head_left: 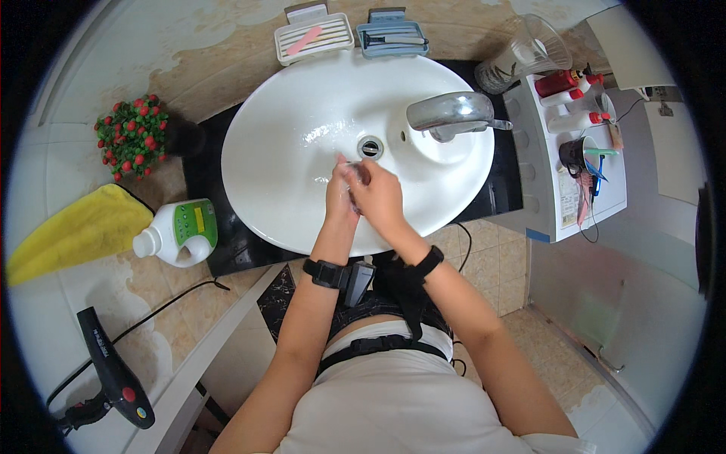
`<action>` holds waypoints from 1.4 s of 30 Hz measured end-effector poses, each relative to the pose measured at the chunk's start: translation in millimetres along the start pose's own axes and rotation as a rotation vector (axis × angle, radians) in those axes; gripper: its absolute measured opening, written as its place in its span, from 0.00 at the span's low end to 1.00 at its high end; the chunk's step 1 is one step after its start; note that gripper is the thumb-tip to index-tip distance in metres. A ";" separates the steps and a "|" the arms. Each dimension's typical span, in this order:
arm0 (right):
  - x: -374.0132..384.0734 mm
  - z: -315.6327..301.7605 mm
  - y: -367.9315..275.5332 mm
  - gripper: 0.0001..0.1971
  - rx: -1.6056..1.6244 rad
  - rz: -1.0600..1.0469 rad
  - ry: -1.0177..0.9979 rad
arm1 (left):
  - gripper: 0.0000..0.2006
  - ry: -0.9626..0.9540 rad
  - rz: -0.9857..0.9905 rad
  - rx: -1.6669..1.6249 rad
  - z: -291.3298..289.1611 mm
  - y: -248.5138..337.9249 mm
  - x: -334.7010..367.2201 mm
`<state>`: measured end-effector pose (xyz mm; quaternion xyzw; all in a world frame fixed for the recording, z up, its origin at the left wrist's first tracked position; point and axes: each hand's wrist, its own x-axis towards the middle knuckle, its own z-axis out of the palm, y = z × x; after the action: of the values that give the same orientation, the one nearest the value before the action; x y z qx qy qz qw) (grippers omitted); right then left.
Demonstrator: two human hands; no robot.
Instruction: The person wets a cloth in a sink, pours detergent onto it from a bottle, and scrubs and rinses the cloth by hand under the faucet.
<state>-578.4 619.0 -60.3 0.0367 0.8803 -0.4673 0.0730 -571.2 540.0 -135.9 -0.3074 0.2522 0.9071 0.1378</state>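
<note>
Both hands are pressed together over the white oval basin [287, 151]; the left hand [342, 195] lies against the right hand [376, 198], fingers folded over one another, and a small pale thing, too blurred to name, may sit between them; whether either hand grips it I cannot tell. They hang just below the drain [370, 147] and short of the chrome tap [448, 113], so that any drip falls inside the bowl; no running water is discernible. Beyond the hands, at the far rim, stand two soap trays, one white [314, 36] and one blue-grey [392, 38], within reach. To the left on the bench [83, 303] lie a white detergent bottle [180, 233], a yellow cloth [76, 231] and a black hair dryer [113, 371], kept clear of splash.
</note>
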 end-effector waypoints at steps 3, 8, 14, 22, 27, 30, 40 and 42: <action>25.8 -7.7 25.8 0.16 0.008 0.043 0.010 | 0.15 0.182 -0.017 0.042 30.1 -2.2 -14.2; 1.0 9.8 7.5 0.15 0.049 -0.073 -0.022 | 0.13 -0.045 0.003 -0.080 0.4 2.5 2.5; 34.7 -20.5 44.8 0.17 -0.059 -0.089 -0.021 | 0.15 0.049 -0.129 0.090 28.6 8.0 -16.3; 40.4 -70.6 49.5 0.17 0.214 0.065 -0.122 | 0.21 -0.050 0.024 0.700 -10.7 60.6 -32.2; 31.1 -82.4 16.6 0.18 0.882 0.267 -0.287 | 0.21 0.131 -0.049 0.661 -22.2 60.3 -36.5; 25.6 -82.0 0.1 0.21 1.033 0.317 -0.358 | 0.28 -0.020 -0.085 0.193 -26.0 37.0 -35.5; 0.5 -24.5 -6.8 0.11 0.446 -0.153 -0.218 | 0.27 -0.305 -0.225 -0.329 -3.1 7.9 -20.9; 1.3 -23.8 -3.4 0.10 0.125 -0.217 -0.002 | 0.25 -0.250 -0.164 -0.239 10.3 11.2 -20.0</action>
<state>-582.4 636.8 -44.6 -0.0546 0.8482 -0.5264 0.0206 -565.4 534.4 -112.1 -0.2258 0.0975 0.9476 0.2040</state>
